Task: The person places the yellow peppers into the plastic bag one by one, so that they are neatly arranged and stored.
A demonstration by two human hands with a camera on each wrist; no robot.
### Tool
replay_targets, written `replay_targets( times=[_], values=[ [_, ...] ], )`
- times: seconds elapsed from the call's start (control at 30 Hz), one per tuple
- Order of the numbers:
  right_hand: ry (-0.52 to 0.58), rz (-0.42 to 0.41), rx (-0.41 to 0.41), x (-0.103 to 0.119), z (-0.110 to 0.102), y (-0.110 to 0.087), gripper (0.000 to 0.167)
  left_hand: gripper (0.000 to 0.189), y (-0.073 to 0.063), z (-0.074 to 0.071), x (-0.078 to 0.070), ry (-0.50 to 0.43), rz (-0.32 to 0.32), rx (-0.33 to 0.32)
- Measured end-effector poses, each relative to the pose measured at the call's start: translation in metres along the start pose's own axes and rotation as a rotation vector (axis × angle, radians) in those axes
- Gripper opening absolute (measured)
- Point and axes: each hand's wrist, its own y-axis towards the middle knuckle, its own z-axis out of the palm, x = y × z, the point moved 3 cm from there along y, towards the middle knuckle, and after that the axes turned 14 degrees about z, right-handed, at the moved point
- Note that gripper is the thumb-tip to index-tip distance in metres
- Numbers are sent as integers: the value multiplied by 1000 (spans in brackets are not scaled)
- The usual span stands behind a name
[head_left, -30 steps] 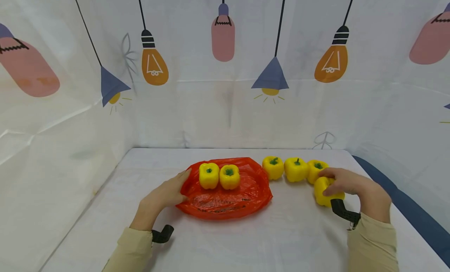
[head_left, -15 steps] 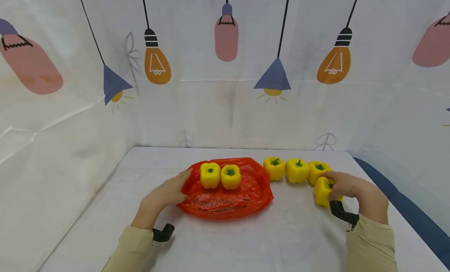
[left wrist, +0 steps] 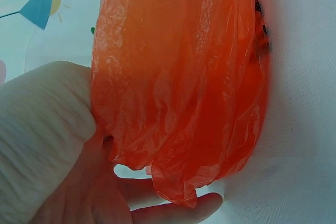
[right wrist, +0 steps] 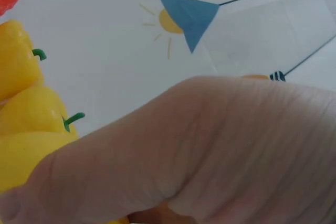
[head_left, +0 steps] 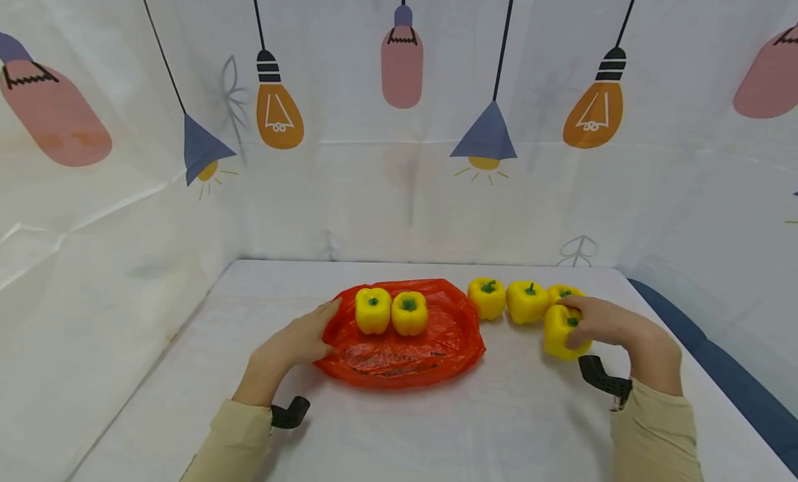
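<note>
A crinkled red plastic bag (head_left: 399, 368) lies at mid-table, with two yellow bell peppers (head_left: 373, 312) upright on its back part. My left hand (head_left: 299, 340) holds the bag's left end. In the left wrist view the thumb is hidden behind the red film (left wrist: 178, 87), while straight fingers (left wrist: 194, 209) show under its end. On the right, my right hand (head_left: 607, 324) grips a yellow bell pepper (head_left: 557, 336) between thumb and fingers, stem upward. The held pepper overlaps the rear pepper (head_left: 561, 290) of the row. In the right wrist view my thumb (right wrist: 115, 182) covers much of the scene.
Right of the bag stand more yellow peppers in a row, the nearest pepper (head_left: 486, 300) right beside the bag's edge. A white cloth (head_left: 436, 433) covers the table. Behind it hangs a white curtain (head_left: 349, 205) printed with lamps.
My right hand has shifted a little left and away from me with its pepper, which now covers more of the pepper behind. My left hand and the bag have stayed put.
</note>
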Motion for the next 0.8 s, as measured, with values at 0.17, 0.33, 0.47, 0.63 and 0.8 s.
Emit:
replay_targets(
  times=[0.17, 0.33, 0.47, 0.63, 0.8],
  values=[
    [1, -30, -7, 9, 2, -3, 91, 85, 1, 0, 0, 1, -9, 3],
    [2, -57, -31, 19, 6, -5, 88, 86, 2, 1, 1, 6, -18, 8],
    [19, -88, -24, 30, 9, -7, 86, 86, 2, 2, 1, 7, -23, 15],
    [11, -130, -49, 46, 13, -10, 86, 86, 2, 2, 2, 5, -24, 13],
    [17, -171, -102, 60, 17, -10, 80, 86, 2, 1, 1, 6, -16, 7]
  ],
)
